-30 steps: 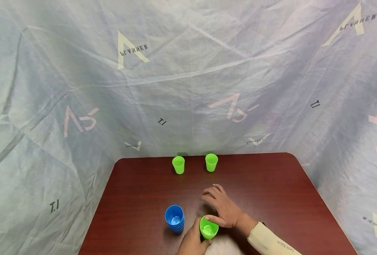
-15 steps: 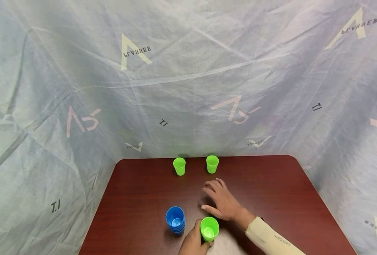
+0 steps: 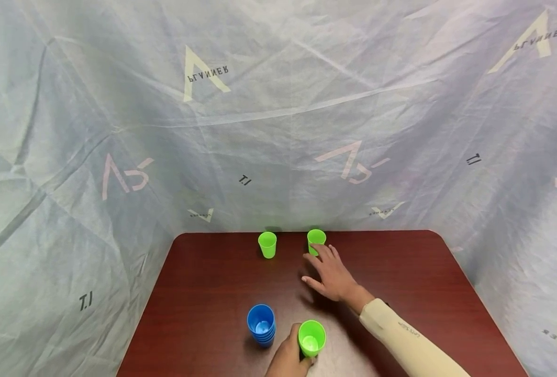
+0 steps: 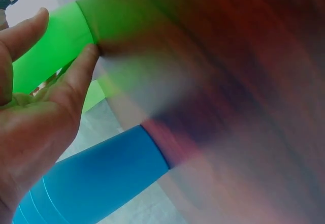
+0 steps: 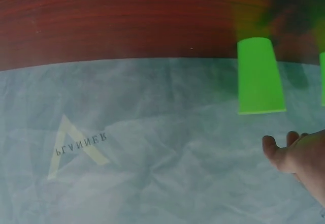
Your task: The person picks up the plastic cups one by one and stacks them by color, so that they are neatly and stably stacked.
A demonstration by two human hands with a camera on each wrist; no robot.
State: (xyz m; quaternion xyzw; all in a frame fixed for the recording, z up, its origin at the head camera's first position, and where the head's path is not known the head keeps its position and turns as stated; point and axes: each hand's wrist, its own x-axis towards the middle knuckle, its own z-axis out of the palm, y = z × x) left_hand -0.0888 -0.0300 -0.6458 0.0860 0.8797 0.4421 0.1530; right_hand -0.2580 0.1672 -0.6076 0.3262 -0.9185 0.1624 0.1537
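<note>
Near the front edge, my left hand [image 3: 289, 356] holds a green plastic cup [image 3: 312, 339], its rim upward. The left wrist view shows the thumb on one side of that cup [image 4: 63, 36] and a finger along the other. Beside this hand, to the left, is a stack of nested blue cups [image 3: 262, 327]. My right hand [image 3: 330, 275] stretches over the table with spread fingers and holds nothing. Its fingertips overlap the lower part of the back right green cup [image 3: 316, 238] in the head view. Another green cup [image 3: 267, 245] stands upright to the left of that one.
The dark red-brown table [image 3: 203, 293] has rounded far corners. A grey printed fabric sheet [image 3: 278, 157] hangs right behind its back edge, with more fabric on both sides. The two back cups stand close to that sheet.
My right hand has left the rim of the front green cup and moved forward toward the back right cup. My left hand still holds the front cup in nearly the same place.
</note>
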